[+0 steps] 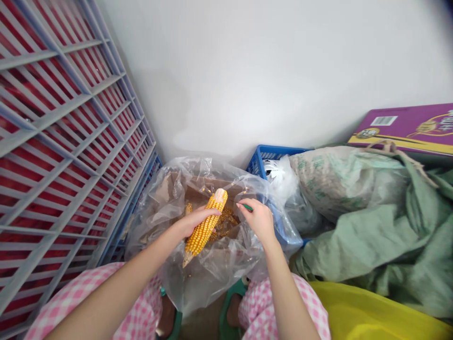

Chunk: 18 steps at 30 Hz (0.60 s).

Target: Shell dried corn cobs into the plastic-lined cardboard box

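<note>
My left hand point(198, 220) is closed around the middle of a yellow ear of corn point(203, 231). The ear slants, its pale, bare end up and to the right, its narrow tip down and to the left. Just right of it, my right hand point(257, 217) grips a small green-handled tool point(247, 207); its working end cannot be made out. Tool and ear are apart. Below both hands lies a cardboard box point(194, 182) lined with a clear plastic bag point(152, 208). Loose corn kernels point(228, 219) lie inside it, partly hidden by the ear.
A grey plastic lattice point(71, 108) with red behind it rises on the left. On the right stand a blue basket point(260, 158) with white bags, a filled sack point(339, 177), green cloth point(371, 245), a purple box point(403, 125) and a yellow bag point(361, 311). A white wall point(230, 85) closes the back.
</note>
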Motion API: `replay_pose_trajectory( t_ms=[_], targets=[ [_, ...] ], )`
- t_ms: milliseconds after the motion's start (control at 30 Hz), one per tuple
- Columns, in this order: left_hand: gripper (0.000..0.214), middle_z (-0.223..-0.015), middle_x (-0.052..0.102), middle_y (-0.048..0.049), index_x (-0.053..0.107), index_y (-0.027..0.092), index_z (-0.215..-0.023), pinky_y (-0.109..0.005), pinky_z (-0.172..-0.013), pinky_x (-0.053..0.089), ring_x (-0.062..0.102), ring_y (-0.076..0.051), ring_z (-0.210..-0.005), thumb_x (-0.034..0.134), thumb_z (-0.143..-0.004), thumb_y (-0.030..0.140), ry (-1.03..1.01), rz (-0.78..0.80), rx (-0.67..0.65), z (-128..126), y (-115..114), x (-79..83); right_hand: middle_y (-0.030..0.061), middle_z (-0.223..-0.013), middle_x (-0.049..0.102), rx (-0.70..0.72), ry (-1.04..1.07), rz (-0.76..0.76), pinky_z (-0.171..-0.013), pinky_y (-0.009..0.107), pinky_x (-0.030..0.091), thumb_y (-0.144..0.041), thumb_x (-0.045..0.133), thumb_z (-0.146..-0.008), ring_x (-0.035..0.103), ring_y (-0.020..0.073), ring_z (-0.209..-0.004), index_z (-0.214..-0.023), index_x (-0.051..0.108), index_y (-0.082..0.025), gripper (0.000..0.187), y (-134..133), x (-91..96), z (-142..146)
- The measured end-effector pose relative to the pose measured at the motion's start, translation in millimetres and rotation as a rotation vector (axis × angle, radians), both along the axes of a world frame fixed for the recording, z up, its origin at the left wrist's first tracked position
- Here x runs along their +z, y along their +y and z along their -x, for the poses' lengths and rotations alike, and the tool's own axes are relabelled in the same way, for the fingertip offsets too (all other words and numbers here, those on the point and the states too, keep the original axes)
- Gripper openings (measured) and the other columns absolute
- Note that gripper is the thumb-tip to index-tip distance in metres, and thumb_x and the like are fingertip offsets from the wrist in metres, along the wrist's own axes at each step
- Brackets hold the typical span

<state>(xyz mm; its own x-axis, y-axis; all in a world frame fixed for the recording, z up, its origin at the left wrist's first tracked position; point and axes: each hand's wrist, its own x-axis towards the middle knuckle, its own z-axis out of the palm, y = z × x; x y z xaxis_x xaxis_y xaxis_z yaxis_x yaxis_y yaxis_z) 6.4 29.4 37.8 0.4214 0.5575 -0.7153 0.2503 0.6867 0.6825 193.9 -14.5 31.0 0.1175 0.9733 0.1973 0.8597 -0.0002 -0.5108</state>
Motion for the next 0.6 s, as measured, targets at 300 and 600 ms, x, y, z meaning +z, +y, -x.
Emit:
replay_pose_trajectory(
  t_ms=[300,600],
  targets=[
    [0.035,-0.067,0.057,0.0002,0.053,0.017,-0.092,-0.025,-0.048,0.043,0.053,-0.013,-0.051,0.062,-0.062,0.031,0.002,-0.088,-0.079,-0.7,-3.4,3.5,-0.0008,-0.071,0.058,0.011,-0.050,0.000,-0.052,0.022,0.030,-0.035,0.047,-0.081,0.053,0.0116,-0.062,-0.078,0.063,-0.026,0.018,-2.5,-1.2,0.7],
    [0.028,-0.057,0.053,0.0006,0.056,0.017,-0.088,-0.025,-0.045,0.041,0.053,-0.015,-0.051,0.057,-0.064,0.031,0.101,-0.198,-0.107,-4.5,-8.5,-23.5,0.0009,-0.067,0.057,-0.008,0.177,-0.035,-0.060,0.023,0.034,-0.032,0.045,-0.080,0.051,0.0133,-0.063,-0.069,0.058,-0.019,0.021,0.6,-22.9,16.2]
  ],
)
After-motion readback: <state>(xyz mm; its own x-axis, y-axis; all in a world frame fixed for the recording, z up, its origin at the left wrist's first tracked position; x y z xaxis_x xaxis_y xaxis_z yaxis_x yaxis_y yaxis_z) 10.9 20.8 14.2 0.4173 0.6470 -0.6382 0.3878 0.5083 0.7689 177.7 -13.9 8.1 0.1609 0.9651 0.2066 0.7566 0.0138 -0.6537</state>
